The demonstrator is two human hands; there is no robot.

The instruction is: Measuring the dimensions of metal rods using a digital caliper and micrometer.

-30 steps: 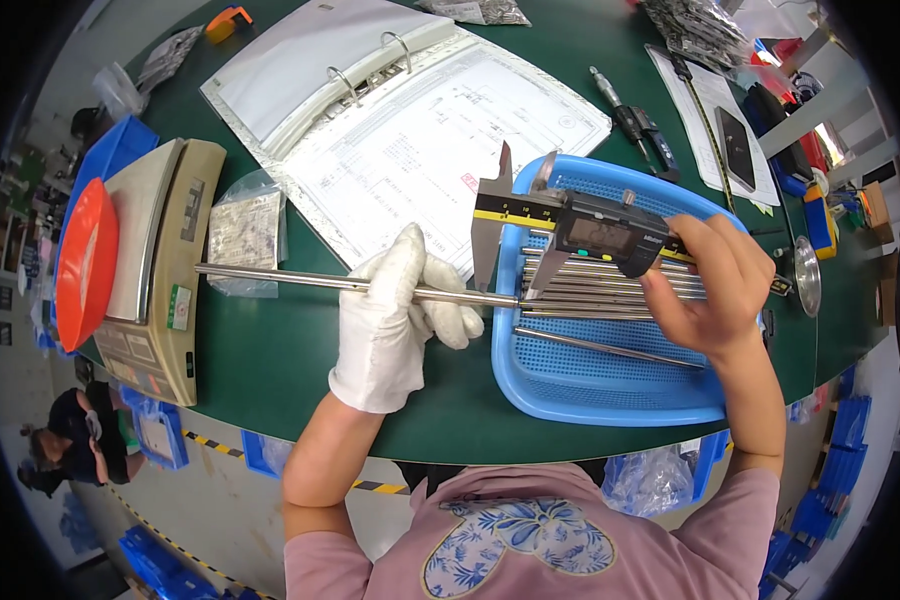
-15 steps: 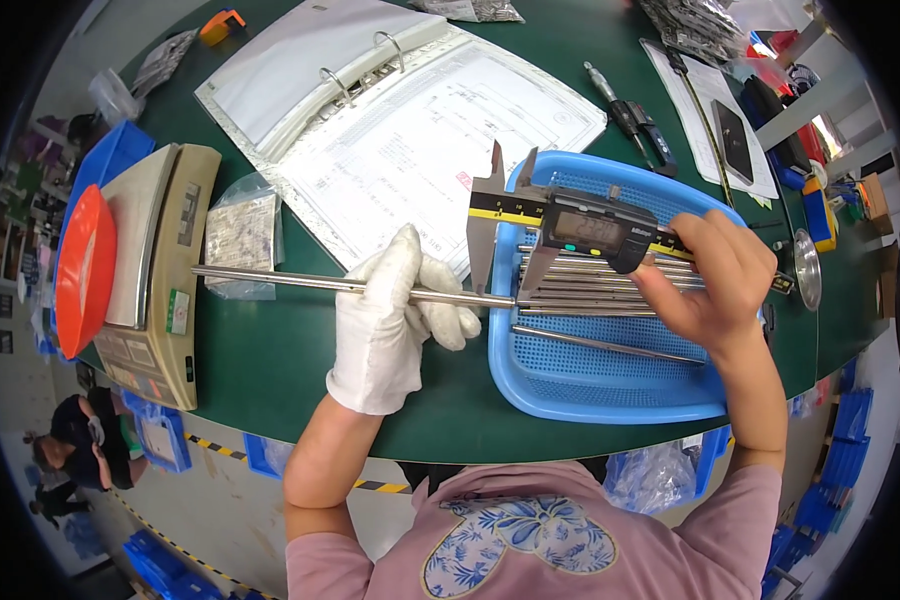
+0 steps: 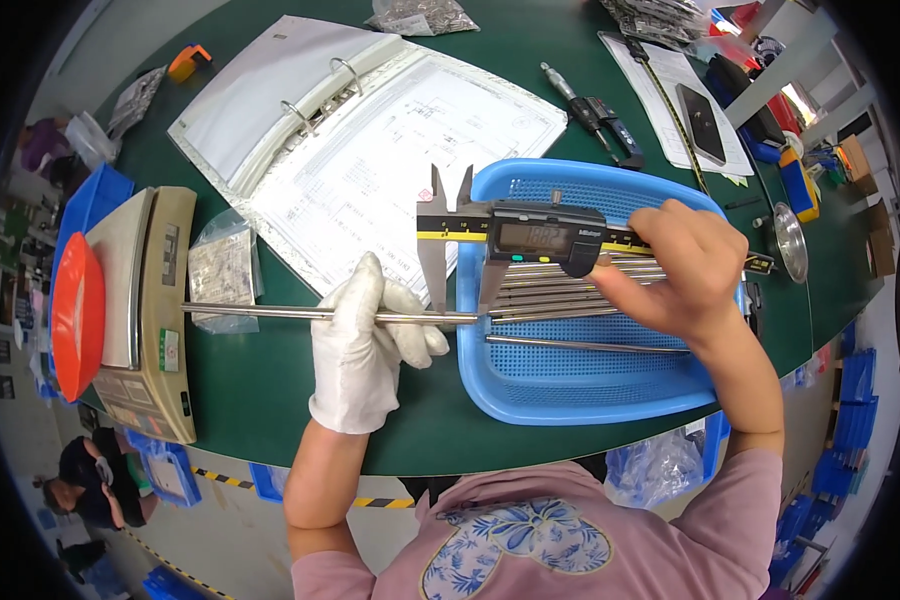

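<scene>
My left hand point(image 3: 355, 345), in a white glove, grips a long thin metal rod point(image 3: 245, 311) that lies roughly level across the view. In my bare right hand point(image 3: 692, 265) is a digital caliper point(image 3: 535, 238), held by its beam and slider. Its two long jaws are apart and point toward me, with their tips at the rod's right end. Whether both jaws touch the rod I cannot tell. Beneath the caliper, a blue perforated basket point(image 3: 590, 405) holds several similar metal rods point(image 3: 560, 296), and one lies separately point(image 3: 585, 345) nearer me.
An open ring binder point(image 3: 390, 140) lies beyond my left hand. At left stand a weighing scale point(image 3: 160, 300) and a red tray point(image 3: 77, 317). A bagged batch of parts point(image 3: 222, 270) lies beside the scale. Farther right are a micrometer point(image 3: 595, 115), a phone point(image 3: 701, 124) and a metal bowl point(image 3: 789, 243).
The whole view has shifted, so the table things appear farther left. My right hand has moved the caliper slightly left relative to the basket. Both hands keep their grips.
</scene>
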